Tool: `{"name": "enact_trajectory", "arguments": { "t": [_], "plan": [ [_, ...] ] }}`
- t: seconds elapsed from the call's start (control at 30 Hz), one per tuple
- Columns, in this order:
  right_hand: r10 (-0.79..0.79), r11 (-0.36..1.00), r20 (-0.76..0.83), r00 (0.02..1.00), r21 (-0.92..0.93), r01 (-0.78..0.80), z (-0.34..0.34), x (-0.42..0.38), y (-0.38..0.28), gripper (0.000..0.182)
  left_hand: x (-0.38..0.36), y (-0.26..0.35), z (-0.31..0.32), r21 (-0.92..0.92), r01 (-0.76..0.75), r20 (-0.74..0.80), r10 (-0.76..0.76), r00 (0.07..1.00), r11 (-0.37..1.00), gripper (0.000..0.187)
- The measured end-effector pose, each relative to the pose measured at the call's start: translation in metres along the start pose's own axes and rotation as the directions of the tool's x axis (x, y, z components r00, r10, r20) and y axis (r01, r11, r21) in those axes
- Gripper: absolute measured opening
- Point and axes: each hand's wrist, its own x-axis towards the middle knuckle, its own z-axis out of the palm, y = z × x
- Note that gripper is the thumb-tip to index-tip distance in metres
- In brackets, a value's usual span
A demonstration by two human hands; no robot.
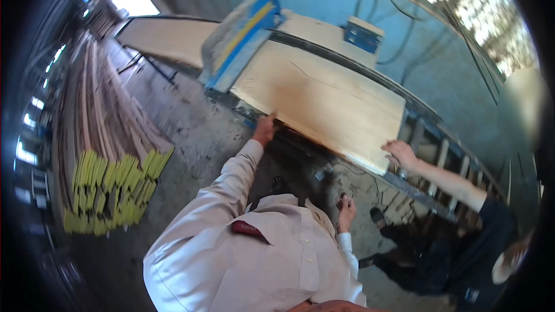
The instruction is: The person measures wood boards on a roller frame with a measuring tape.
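A wide pale wooden board [329, 104] lies on a roller conveyor, its far-left end at a blue and grey machine housing [241, 37]. At the board's near edge, close to the housing, is my left hand [266, 129], its fingers wrapped at the edge. My right hand [346, 212] hangs low beside my body, away from the board, with its fingers curled; whatever it holds, if anything, is too small to name. A co-worker's hand [400, 155] touches the right end of the board.
The co-worker [491, 242], in dark clothes, stands at the right by the conveyor's bare rollers [439, 162]. A stack of long planks with yellow ends [110, 185] lies on the left. Behind the conveyor are a blue control box [363, 36] and hanging cables.
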Motion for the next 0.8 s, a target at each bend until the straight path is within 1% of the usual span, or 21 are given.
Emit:
{"name": "enact_trajectory", "arguments": {
  "t": [0.07, 0.13, 0.17, 0.2, 0.27, 0.3, 0.33, 0.4, 0.43, 0.47, 0.53, 0.57, 0.63, 0.67, 0.7, 0.73, 0.77, 0.8],
  "plan": [
    [0.018, 1.0, 0.005, 1.0, -0.021, -0.018, -0.006, 0.005, 0.004, 0.039, -0.019, -0.009, -0.005, 0.082, 0.018, 0.014, -0.019, 1.0, 0.996, 0.03],
    [0.024, 0.999, 0.052, 0.998, -0.032, -0.022, -0.01, 0.004, 0.004, 0.04, -0.075, -0.003, 0.017, -0.001, 0.051, 0.02, -0.051, 0.999, 0.999, 0.031],
    [0.037, 0.999, 0.064, 0.997, -0.035, -0.035, -0.008, 0.008, 0.001, 0.04, -0.09, -0.01, 0.02, -0.129, 0.066, 0.046, -0.061, 0.997, 0.989, 0.031],
    [0.031, 0.998, 0.094, 0.995, -0.048, -0.027, 0.001, 0.009, -0.008, 0.04, -0.103, -0.018, 0.022, -0.148, 0.048, 0.055, -0.04, 0.998, 0.988, 0.032],
    [0.076, 0.997, 0.139, 0.987, -0.038, -0.071, 0.014, 0.005, -0.021, 0.038, -0.127, -0.025, 0.026, -0.185, 0.02, 0.049, -0.011, 0.999, 0.983, 0.033],
    [0.108, 0.994, 0.207, 0.972, -0.026, -0.105, 0.016, 0.01, -0.02, 0.043, -0.14, -0.025, 0.03, -0.191, 0.074, 0.045, -0.067, 0.997, 0.979, 0.034],
    [0.11, 0.994, 0.221, 0.969, -0.04, -0.103, 0.022, 0.012, -0.024, 0.043, -0.15, -0.026, 0.033, -0.195, 0.13, 0.044, -0.124, 0.991, 0.972, 0.034],
    [0.12, 0.992, 0.361, 0.925, -0.007, -0.126, 0.037, 0.016, -0.028, 0.046, -0.162, -0.033, 0.035, -0.203, 0.134, 0.047, -0.127, 0.991, 0.97, 0.034],
    [0.132, 0.989, 0.414, 0.901, 0.01, -0.15, 0.045, 0.019, -0.027, 0.054, -0.166, -0.034, 0.034, -0.197, 0.146, 0.058, -0.137, 0.989, 0.969, 0.034],
    [0.137, 0.988, 0.427, 0.894, 0.0, -0.152, 0.055, 0.017, -0.029, 0.054, -0.17, -0.036, 0.034, -0.206, 0.136, 0.044, -0.13, 0.991, 0.969, 0.034],
    [0.164, 0.913, 0.515, 0.842, 0.244, -0.326, 0.073, 0.017, -0.036, 0.063, -0.175, -0.039, 0.036, -0.202, 0.165, 0.043, -0.159, 0.986, 0.965, 0.034],
    [0.166, 0.914, 0.513, 0.842, 0.239, -0.327, 0.084, 0.019, -0.04, 0.063, -0.175, -0.039, 0.037, -0.206, 0.167, 0.043, -0.162, 0.986, 0.964, 0.034],
    [0.101, 0.871, 0.462, 0.881, 0.387, -0.303, 0.102, 0.018, -0.048, 0.07, -0.178, -0.043, 0.038, -0.247, 0.114, 0.007, -0.116, 0.993, 0.962, 0.032],
    [0.117, 0.843, 0.447, 0.887, 0.428, -0.327, 0.107, 0.021, -0.05, 0.071, -0.179, -0.045, 0.036, -0.233, 0.145, 0.02, -0.144, 0.989, 0.962, 0.032],
    [0.131, 0.811, 0.428, 0.894, 0.473, -0.345, 0.112, 0.029, -0.052, 0.072, -0.179, -0.043, 0.034, -0.221, 0.136, 0.061, -0.126, 0.99, 0.966, 0.031],
    [0.164, 0.81, 0.406, 0.899, 0.465, -0.358, 0.115, 0.033, -0.056, 0.073, -0.178, -0.041, 0.032, -0.207, 0.131, 0.104, -0.111, 0.988, 0.969, 0.031],
    [0.199, 0.806, 0.381, 0.903, 0.46, -0.372, 0.118, 0.036, -0.059, 0.074, -0.177, -0.041, 0.031, -0.183, 0.17, 0.125, -0.148, 0.981, 0.968, 0.031],
    [0.22, 0.786, 0.351, 0.91, 0.49, -0.378, 0.12, 0.042, -0.059, 0.071, -0.177, -0.041, 0.03, -0.189, 0.168, 0.124, -0.146, 0.981, 0.968, 0.031]
  ]
}}
